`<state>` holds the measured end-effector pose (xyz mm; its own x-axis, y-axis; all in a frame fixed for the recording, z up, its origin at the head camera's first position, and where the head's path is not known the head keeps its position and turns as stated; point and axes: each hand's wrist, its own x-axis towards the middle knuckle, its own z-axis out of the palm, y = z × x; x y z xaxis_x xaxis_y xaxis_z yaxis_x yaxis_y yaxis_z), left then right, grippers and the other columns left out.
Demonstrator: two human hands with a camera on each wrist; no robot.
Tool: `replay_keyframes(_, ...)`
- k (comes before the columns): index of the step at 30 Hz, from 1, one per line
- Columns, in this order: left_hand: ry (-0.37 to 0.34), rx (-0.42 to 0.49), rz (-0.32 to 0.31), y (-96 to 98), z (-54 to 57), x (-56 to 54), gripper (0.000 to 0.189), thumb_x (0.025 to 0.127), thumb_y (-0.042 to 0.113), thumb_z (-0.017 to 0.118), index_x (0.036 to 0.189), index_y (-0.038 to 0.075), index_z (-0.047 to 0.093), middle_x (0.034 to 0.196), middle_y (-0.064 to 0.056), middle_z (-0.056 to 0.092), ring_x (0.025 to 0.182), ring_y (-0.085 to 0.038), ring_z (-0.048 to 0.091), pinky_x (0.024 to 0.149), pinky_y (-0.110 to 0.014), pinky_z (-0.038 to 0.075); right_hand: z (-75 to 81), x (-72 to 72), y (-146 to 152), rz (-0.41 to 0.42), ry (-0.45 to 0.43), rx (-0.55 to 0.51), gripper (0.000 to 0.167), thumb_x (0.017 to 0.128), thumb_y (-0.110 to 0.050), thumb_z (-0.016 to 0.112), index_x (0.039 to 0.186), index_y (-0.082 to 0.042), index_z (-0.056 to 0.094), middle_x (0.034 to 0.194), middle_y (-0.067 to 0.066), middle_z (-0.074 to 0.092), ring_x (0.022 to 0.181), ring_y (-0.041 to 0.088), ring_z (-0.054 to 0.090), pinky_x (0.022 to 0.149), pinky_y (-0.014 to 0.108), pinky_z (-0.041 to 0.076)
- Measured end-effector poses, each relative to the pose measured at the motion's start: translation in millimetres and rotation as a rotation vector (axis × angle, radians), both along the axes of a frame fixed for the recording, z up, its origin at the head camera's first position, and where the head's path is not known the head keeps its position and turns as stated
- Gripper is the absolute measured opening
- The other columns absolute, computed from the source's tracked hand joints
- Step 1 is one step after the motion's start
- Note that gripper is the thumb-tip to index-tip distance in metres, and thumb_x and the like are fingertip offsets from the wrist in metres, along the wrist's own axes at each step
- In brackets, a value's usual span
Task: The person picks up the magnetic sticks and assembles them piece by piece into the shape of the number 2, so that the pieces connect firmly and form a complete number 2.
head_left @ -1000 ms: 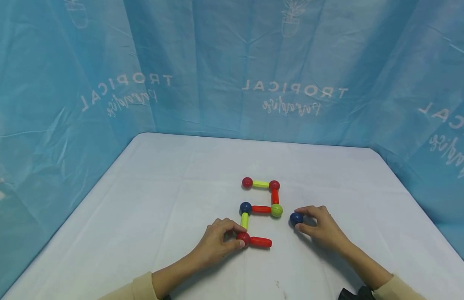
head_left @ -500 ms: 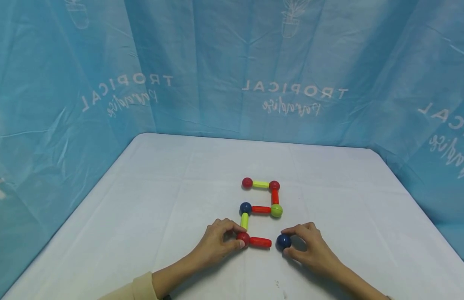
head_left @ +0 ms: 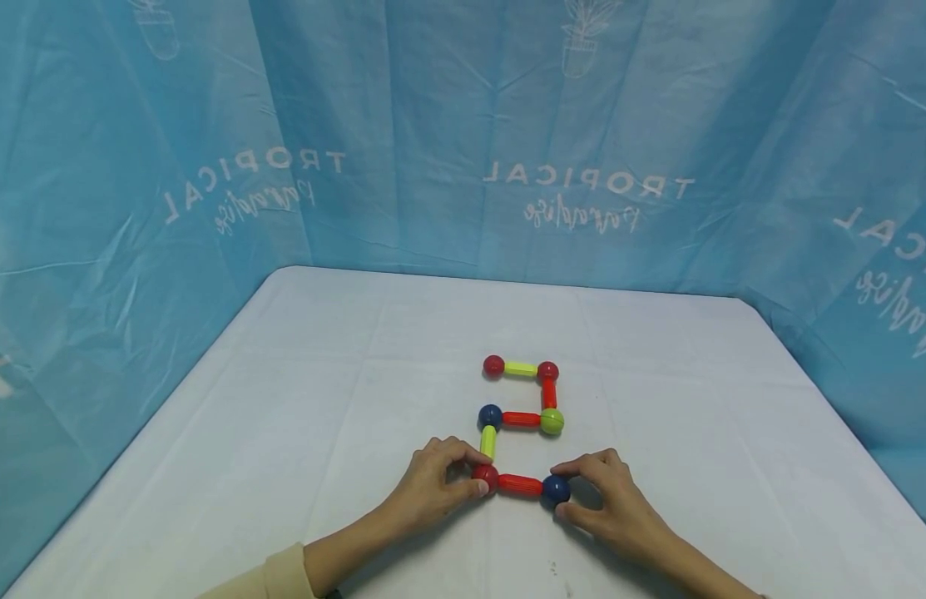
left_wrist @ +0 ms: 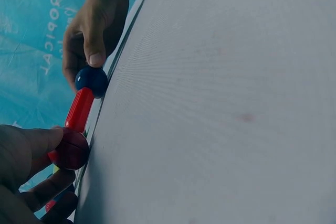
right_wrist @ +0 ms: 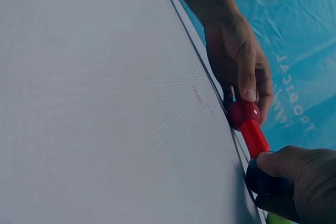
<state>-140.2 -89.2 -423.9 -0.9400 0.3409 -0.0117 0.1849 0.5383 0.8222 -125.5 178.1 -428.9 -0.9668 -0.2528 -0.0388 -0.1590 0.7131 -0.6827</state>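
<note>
My left hand (head_left: 438,482) pinches a red ball (head_left: 486,478) at the lower left corner of a ball-and-rod figure. A red rod (head_left: 520,484) runs rightward from that ball to a dark blue ball (head_left: 556,489). The blue ball sits between the thumb and index finger of my right hand (head_left: 612,503), at the rod's end. Above the left hand, a yellow-green rod (head_left: 488,443) leads up to another blue ball (head_left: 490,416). In the right wrist view, the right thumb presses on the blue ball (right_wrist: 265,178), while the left hand (right_wrist: 236,56) grips the red ball beyond.
Farther back, the figure continues with a red rod (head_left: 522,419), a green ball (head_left: 552,421), an upright red rod (head_left: 548,393), and two red balls joined by a yellow-green rod (head_left: 520,368). A white-covered table (head_left: 320,333) lies beneath; a blue printed curtain (head_left: 433,125) surrounds its far sides.
My right hand has carried the blue ball toward me and left, from beside the green ball to the free end of the red rod. My left hand has stayed on the red ball.
</note>
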Motion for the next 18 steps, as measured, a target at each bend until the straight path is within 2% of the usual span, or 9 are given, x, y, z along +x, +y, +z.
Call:
replay_keyframes(10, 0.019, -0.005, 0.006, 0.9, -0.6, 0.2, 0.027, 0.079, 0.025, 0.074, 0.105, 0.025, 0.068, 0.1, 0.01, 0.063, 0.093, -0.014, 0.045, 0.078, -0.032, 0.031, 2.4, -0.3, 0.9, 0.014, 0.008, 0.016, 0.042, 0.072, -0.029, 0.08, 0.11, -0.033, 0.063, 0.105, -0.012, 0.054, 0.103, 0.012, 0.038, 0.085, 0.034, 0.038)
replay_keyframes(15, 0.024, -0.014, 0.0, -1.3, 0.2, 0.7, 0.032, 0.08, 0.027, 0.073, 0.11, 0.024, 0.066, 0.103, 0.007, 0.063, 0.095, -0.014, 0.045, 0.079, -0.031, 0.034, 3.4, -2.3, 6.2, 0.045, 0.097, 0.014, 0.04, 0.075, -0.032, 0.078, 0.111, -0.031, 0.062, 0.108, -0.018, 0.058, 0.103, 0.011, 0.039, 0.085, 0.034, 0.04)
replay_keyframes(18, 0.026, -0.017, 0.021, -5.0, 1.4, 0.3, 0.038, 0.081, 0.031, 0.072, 0.116, 0.022, 0.062, 0.105, 0.004, 0.062, 0.098, -0.015, 0.047, 0.082, -0.032, 0.039, 2.7, -6.2, 11.8, 0.042, 0.173, 0.002, 0.036, 0.078, -0.032, 0.075, 0.111, -0.029, 0.063, 0.108, -0.019, 0.059, 0.103, 0.011, 0.041, 0.085, 0.034, 0.04)
